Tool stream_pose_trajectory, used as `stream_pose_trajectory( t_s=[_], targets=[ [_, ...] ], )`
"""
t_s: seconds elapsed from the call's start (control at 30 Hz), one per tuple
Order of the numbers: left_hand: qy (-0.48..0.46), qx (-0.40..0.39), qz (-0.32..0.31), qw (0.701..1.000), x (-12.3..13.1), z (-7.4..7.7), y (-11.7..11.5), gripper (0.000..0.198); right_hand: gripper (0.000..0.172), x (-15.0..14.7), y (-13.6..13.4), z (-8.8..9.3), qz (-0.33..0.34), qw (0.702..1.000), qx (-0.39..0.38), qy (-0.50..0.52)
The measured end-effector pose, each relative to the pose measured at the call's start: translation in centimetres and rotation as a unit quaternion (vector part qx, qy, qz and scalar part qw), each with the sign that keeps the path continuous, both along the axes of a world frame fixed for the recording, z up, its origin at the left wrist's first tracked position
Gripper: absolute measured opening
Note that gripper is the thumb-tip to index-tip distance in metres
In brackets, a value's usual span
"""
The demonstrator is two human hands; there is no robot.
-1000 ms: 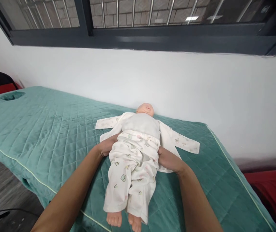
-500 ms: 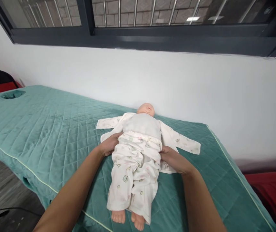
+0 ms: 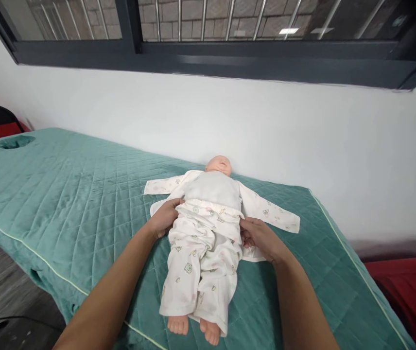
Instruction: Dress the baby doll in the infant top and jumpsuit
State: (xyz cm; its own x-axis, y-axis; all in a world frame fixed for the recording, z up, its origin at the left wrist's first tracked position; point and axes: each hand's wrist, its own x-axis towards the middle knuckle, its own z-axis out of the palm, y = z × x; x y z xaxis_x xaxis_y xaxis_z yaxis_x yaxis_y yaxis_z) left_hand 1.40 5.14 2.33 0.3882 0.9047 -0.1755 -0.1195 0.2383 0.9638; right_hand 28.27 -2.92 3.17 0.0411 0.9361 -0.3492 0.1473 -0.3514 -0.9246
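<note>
A baby doll (image 3: 219, 164) lies on its back, head toward the wall and bare feet toward me. White printed baby pants (image 3: 188, 267) cover its legs up to the waist, above which a plain pale top (image 3: 213, 187) shows. Spread out beneath the doll is a white printed baby jacket (image 3: 271, 214), its sleeves stretched to both sides. At the waistband's left side my left hand (image 3: 164, 217) is closed on the pants, fingertips partly hidden. My right hand (image 3: 261, 236) pinches the waistband's right edge, its lower fingers curled.
The doll lies on a bed with a green quilted cover (image 3: 84, 194), which has a round hole (image 3: 16, 141) at the far left. A white wall and a dark window frame (image 3: 208, 61) stand behind. Red seats (image 3: 405, 287) flank the bed; a black cable (image 3: 18, 318) is at lower left.
My right hand has shifted slightly up along the waistband, and its curled lower fingers now show. My left hand stays at the waistband with its thumb more visible. The view has moved slightly.
</note>
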Motion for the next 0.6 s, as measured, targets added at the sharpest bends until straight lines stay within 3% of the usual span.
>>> stream_pose_trajectory(
  t_s=[0.13, 0.23, 0.43, 0.53, 0.6],
  targets=[
    [0.000, 0.000, 0.034, 0.999, -0.2, -0.3, 0.1, 0.025, 0.027, -0.5, 0.2, -0.1, -0.025, 1.000, 0.014, -0.007],
    [-0.020, 0.033, 0.043, 0.998, -0.2, -0.6, 0.0, 0.022, 0.026, -0.5, 0.4, -0.6, -0.034, 0.996, 0.045, -0.073],
    [0.025, 0.084, 0.008, 0.996, -0.1, -1.0, 0.2, 0.022, 0.022, -1.1, 1.3, -0.9, -0.056, 0.953, 0.135, -0.265],
    [0.056, 0.115, 0.012, 0.992, 0.1, -0.8, 0.4, 0.021, 0.013, -1.3, 1.7, -1.0, -0.074, 0.940, 0.141, -0.302],
    [0.074, 0.116, -0.003, 0.990, 0.3, -0.4, 0.7, 0.023, 0.009, -1.1, 1.8, -1.2, -0.094, 0.947, 0.145, -0.270]
  ],
)
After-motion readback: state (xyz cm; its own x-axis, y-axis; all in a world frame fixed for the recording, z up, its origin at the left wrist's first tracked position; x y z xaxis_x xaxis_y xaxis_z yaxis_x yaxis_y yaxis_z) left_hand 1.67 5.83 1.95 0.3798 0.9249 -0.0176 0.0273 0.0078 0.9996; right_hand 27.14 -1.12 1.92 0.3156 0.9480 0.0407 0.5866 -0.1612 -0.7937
